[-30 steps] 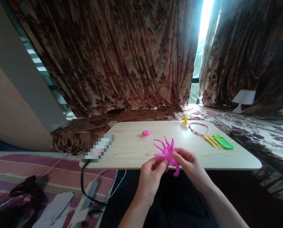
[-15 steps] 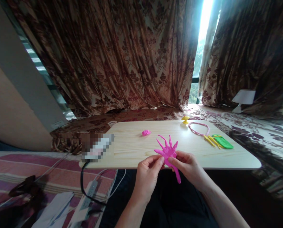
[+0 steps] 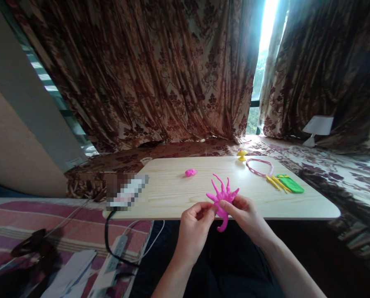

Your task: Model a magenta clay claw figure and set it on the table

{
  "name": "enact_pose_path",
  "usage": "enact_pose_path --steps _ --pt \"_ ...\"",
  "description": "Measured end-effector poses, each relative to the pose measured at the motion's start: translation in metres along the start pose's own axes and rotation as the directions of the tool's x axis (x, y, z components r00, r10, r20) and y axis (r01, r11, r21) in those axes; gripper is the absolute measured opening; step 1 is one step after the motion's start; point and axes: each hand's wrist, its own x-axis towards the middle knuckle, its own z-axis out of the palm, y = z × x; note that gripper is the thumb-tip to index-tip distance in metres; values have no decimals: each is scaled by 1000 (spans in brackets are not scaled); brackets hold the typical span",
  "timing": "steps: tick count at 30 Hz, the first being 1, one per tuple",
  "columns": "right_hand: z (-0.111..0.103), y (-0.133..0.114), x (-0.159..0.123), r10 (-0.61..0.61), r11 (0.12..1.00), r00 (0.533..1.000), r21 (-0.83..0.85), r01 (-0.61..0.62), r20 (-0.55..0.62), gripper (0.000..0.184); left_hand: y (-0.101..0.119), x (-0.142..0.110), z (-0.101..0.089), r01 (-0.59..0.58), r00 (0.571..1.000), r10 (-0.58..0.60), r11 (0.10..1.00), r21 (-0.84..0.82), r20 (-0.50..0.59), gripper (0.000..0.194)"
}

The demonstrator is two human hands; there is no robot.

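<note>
A pink modelling clay figure [image 3: 222,198] with several thin pointed strands fanning upward hangs over the table's front edge. A single thicker strand curls down below it. My left hand [image 3: 198,221] pinches its left side between thumb and fingers. On the right, my right hand [image 3: 246,213] grips it too, with the thumb pressed on its front; the fingers behind are partly hidden. Beyond the hands, a small pink clay lump [image 3: 190,172] lies on the pale wooden table [image 3: 166,194].
At the table's back right stand a yellow mushroom-shaped piece [image 3: 242,155] and a pink twisted ring [image 3: 259,167]. Yellow strips [image 3: 278,183] lie beside a green flat piece [image 3: 292,184]. A blurred-out object [image 3: 129,192] sits at the left edge, near a black cable [image 3: 108,240].
The pink clay figure has turned clockwise in my hands, its strands swinging to the right. Its lower strand straightened, then curled to the left. Both hands keep hold of it.
</note>
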Motion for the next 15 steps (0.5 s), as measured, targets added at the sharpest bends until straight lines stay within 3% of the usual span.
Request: enact_pose_path --steps 4,15 --pt "2 2 2 30 999 999 -22 -31 -44 26 -1 -1 -1 -12 1000 12 999 48 0 21" --pt "2 4 1 9 999 1000 49 -9 7 21 0 -2 -1 -47 998 50 996 79 -34 21"
